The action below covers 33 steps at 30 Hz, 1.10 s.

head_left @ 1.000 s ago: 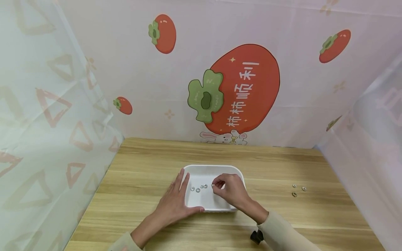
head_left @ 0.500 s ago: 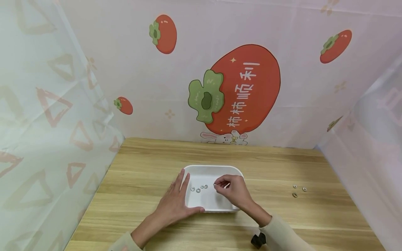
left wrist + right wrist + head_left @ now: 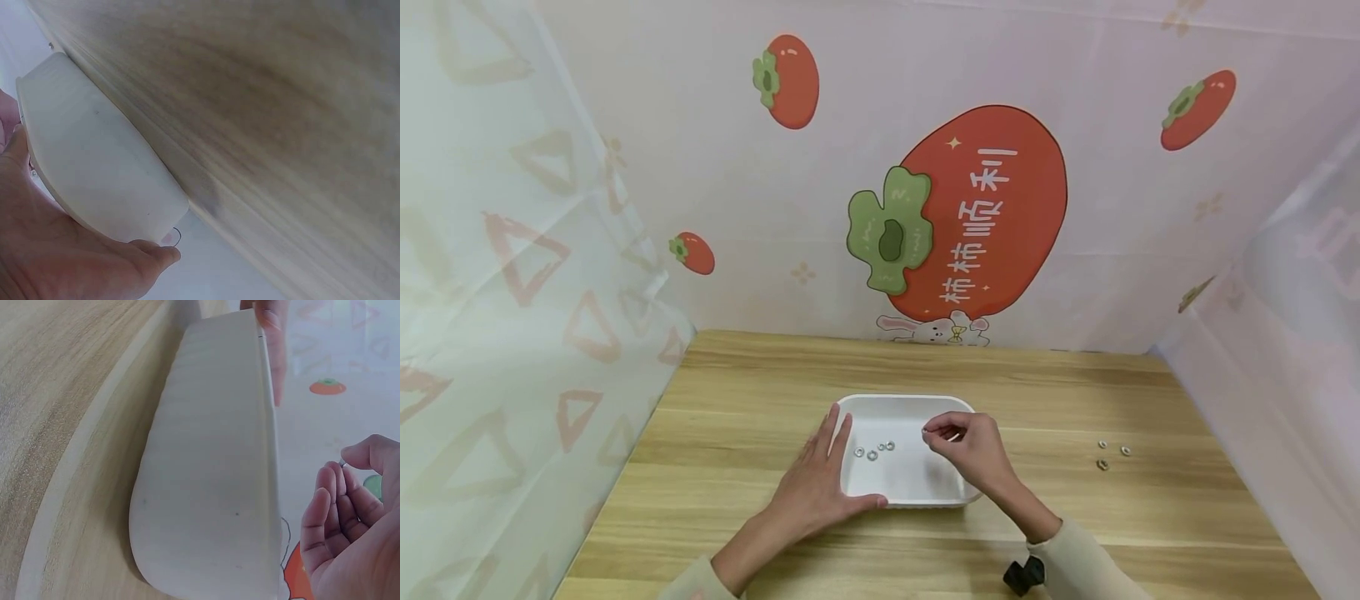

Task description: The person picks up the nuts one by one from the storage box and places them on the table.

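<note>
Backdrop point(image 3: 1120, 200) says 柿柿顺利 on a big persimmon point(image 3: 1026, 208); no brands I can spot. Counter point(image 3: 752, 425) holds a white tray point(image 3: 902, 482), left hand point(image 3: 815, 483) resting straight-fingered against it. Right hand's point(image 3: 973, 450) slid rightward over it pinching a tiny metal piece point(image 3: 342, 462), now further from the four rings point(image 3: 872, 456) inside.

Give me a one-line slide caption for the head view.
Left hand touching a white tray with four small silvery rings inside, right hand pinching a tiny piece over it.
</note>
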{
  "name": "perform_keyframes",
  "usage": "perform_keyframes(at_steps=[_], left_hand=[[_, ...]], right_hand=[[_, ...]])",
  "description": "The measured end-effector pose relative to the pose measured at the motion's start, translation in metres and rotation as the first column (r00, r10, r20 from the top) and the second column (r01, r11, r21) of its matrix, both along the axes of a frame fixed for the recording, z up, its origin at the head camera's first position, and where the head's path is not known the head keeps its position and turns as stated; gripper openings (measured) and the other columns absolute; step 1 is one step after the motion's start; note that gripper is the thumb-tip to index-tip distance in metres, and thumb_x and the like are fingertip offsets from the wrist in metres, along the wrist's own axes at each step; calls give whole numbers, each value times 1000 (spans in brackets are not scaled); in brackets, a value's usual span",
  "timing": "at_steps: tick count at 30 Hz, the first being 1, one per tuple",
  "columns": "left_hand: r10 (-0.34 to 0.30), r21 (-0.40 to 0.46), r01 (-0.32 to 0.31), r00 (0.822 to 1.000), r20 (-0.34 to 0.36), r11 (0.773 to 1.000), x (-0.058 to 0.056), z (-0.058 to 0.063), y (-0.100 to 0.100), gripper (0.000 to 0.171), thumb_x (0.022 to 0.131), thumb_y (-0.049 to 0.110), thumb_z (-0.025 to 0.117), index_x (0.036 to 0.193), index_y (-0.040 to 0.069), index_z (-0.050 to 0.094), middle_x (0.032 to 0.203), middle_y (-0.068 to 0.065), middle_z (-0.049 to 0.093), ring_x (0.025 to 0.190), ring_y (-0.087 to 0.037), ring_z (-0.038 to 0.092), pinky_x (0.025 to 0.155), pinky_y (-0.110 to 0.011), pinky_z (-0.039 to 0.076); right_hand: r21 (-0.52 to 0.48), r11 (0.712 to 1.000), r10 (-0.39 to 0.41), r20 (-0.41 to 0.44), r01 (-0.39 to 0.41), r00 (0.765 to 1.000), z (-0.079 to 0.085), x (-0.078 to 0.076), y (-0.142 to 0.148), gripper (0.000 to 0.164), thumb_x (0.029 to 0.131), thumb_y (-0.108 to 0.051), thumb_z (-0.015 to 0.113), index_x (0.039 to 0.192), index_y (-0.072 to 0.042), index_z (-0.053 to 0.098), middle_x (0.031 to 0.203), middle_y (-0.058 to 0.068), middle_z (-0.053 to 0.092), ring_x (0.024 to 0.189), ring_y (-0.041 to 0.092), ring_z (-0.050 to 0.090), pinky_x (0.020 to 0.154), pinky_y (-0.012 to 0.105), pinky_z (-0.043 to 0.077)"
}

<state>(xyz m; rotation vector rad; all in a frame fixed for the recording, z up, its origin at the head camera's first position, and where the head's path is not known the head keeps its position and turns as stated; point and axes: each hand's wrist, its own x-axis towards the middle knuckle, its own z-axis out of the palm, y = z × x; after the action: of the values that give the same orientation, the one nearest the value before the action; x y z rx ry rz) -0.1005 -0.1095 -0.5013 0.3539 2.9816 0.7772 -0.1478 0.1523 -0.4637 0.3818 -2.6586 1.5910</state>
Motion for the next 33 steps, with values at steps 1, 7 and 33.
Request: perform_keyframes(at_steps=[1,7,33], left_hand=[[0,-4,0,1000,-2,1000,0,0,0,133,73,79,80,169,7,23,178,-12,9,156,-44,31,121,-60,37],[-1,-8,1,1000,-2,1000,-1,-1,0,134,73,79,80,169,7,22,178,-13,8,156,-44,31,121,-60,37],[-10,-17,10,1000,-3,1000,-1,-1,0,134,74,81,78,169,6,22,178,-13,7,157,-42,29,122,-59,36]], right_hand=[[-11,1000,-7,9,8,1000,0,0,1,6,87,-3,83,88,-9,82,80,-1,75,72,9,65,66,21,55],[-39,999,-12,36,13,999,3,-1,10,5,88,-3,83,93,-5,82,83,2,76,74,11,66,66,22,54],[-198,972,-87,185,124,979,4,-3,55,20,95,-5,78,106,11,75,90,14,76,78,22,69,66,28,60]])
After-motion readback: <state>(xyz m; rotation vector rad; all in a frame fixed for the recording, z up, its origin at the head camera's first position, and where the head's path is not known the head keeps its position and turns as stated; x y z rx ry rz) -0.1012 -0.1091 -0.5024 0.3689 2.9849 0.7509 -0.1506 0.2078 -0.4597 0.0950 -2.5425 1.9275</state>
